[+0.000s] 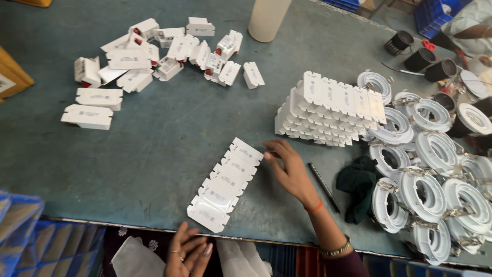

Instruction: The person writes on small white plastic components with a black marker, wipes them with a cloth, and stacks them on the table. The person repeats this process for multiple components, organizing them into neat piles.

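A row of several flat white plastic covers (225, 183) lies overlapping on the blue-green table (169, 138), running from near the front edge toward the middle. My right hand (290, 170) rests palm down at the far end of that row, fingers spread and fingertips touching the last cover. My left hand (186, 253) hangs below the table's front edge, fingers loosely curled, holding nothing, just under the nearest cover. A neat stack of white covers (328, 109) stands beyond my right hand.
Loose white rectangular boxes (154, 56) are scattered at the far left. White round lamp rings (435, 190) pile up at right, beside a dark cloth (359, 184) and a black pen (324, 187). A cream cylinder (267, 18) stands at the back. Another person's arm (471, 31) shows top right.
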